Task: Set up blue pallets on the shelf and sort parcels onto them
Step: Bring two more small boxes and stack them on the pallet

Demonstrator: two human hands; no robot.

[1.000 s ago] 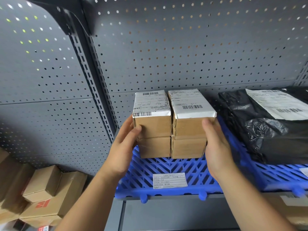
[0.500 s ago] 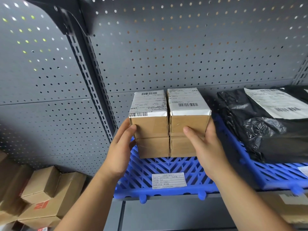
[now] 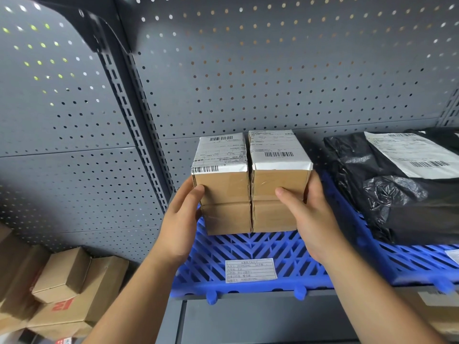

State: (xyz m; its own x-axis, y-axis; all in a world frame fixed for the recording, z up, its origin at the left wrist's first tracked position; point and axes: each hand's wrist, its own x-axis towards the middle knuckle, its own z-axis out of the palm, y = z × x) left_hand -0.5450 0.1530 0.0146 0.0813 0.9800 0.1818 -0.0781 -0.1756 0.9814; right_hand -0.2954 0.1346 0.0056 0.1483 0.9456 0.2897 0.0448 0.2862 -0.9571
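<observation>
Two stacks of brown cardboard parcels stand side by side on a blue pallet on the grey shelf. The left stack and the right stack each carry a white shipping label on top. My left hand grips the left stack's outer side, thumb on its front. My right hand grips the right stack's outer side, thumb across its front. A second blue pallet to the right bears black bagged parcels with a white label.
A perforated grey back panel closes the shelf behind. A slotted upright stands left of the pallet. Loose brown boxes are piled at lower left. A white label is stuck on the pallet's front.
My right thumb has shifted from the stack's side onto its front face. Both stacks have slid slightly left on the pallet, with my hands still on them.
</observation>
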